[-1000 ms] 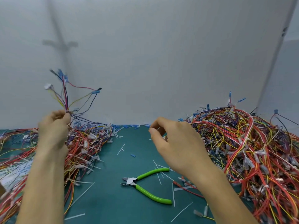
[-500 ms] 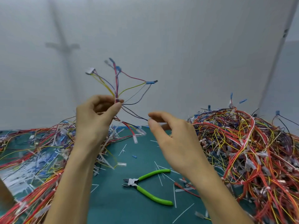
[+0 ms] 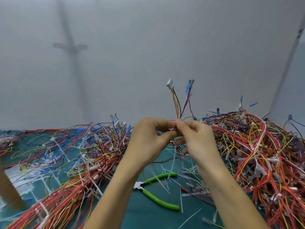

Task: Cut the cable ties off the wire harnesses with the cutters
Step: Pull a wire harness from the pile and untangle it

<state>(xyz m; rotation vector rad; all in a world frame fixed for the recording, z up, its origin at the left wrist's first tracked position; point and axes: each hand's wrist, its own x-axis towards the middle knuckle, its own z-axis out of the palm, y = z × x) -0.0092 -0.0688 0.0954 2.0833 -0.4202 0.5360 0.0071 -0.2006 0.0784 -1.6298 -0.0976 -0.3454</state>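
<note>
Green cutters (image 3: 149,193) idle (on mat (image 3: 140,215)); L hand (image 3: 148,141) + R hand (image 3: 198,141) pinch harness (image 3: 177,105).

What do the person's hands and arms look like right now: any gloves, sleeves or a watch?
Both are bare. The left hand and the right hand wear no gloves, and no ring shows from this side. The left forearm and the right forearm are uncovered down to the bottom edge of the picture, with no sleeve, watch or wristband in view.

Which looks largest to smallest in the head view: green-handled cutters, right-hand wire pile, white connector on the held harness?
1. right-hand wire pile
2. green-handled cutters
3. white connector
None look alike.
</note>
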